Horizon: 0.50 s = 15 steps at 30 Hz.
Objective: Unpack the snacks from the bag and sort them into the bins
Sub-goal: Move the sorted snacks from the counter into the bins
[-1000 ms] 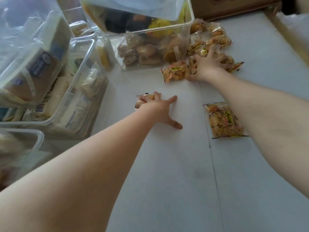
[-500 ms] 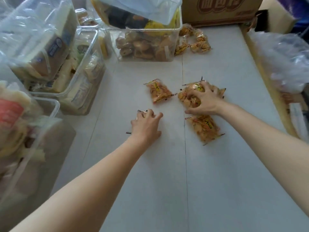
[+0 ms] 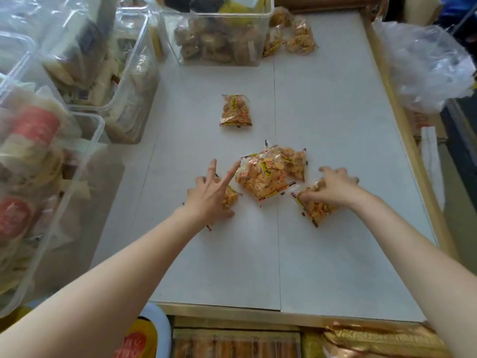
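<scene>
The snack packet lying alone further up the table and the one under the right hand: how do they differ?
The lone packet lies flat and untouched, fully in view, its yellow label showing. The packet under the right hand is partly covered, the right hand resting on it with curled fingers. The lone one sits straight and far from the person; the other lies at an angle, nearer. Both are clear packets of orange-brown crackers on the white table.

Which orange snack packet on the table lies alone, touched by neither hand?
The packet farthest up the table's middle, lying flat by itself. The others sit clustered near the left hand and right hand, or beside the far bin.
</scene>
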{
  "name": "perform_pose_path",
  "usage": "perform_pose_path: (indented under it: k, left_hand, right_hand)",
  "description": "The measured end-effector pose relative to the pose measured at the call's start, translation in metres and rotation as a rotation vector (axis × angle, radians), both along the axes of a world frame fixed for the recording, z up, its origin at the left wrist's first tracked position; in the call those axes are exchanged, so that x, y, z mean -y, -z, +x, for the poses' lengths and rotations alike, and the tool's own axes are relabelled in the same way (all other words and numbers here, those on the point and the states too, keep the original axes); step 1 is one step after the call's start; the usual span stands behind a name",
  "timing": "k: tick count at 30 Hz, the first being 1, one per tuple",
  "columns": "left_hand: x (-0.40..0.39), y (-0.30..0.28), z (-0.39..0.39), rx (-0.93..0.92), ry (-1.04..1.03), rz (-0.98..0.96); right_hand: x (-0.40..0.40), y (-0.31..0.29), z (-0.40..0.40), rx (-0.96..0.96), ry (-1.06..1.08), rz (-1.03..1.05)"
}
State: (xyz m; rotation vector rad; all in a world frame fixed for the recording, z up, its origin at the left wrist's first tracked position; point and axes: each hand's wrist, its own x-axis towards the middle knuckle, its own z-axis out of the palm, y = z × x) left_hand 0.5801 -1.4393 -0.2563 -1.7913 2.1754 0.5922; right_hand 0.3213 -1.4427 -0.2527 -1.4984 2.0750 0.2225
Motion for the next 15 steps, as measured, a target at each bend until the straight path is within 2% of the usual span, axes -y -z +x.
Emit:
perform_pose_path:
  k: [1, 3, 8, 11, 15]
  left_hand:
    - [-0.001, -0.001, -0.002, -0.018, 0.003, 0.000]
    - [-0.003, -0.003, -0.006, -0.053, 0.057, -0.039]
    - [-0.007, -0.002, -0.022, 0.030, 0.287, -0.149]
    - [0.005, -0.007, -0.032, 0.057, 0.352, -0.008]
    - [0.020, -0.009, -0.030, -0.161, 0.203, 0.174]
  right_hand:
    - [-0.005, 0.005, 0.003, -0.048, -0.073, 0.078]
    - [-0.012, 0.008, 0.012, -0.038, -0.113, 0.099]
    - [0.000, -0.011, 0.008, -0.017, -0.196, -0.070]
    - [0.021, -0.017, 0.009, 0.038, -0.359, -0.102]
    - [0.048, -0.013, 0.021, 0.035, -0.459, 0.030]
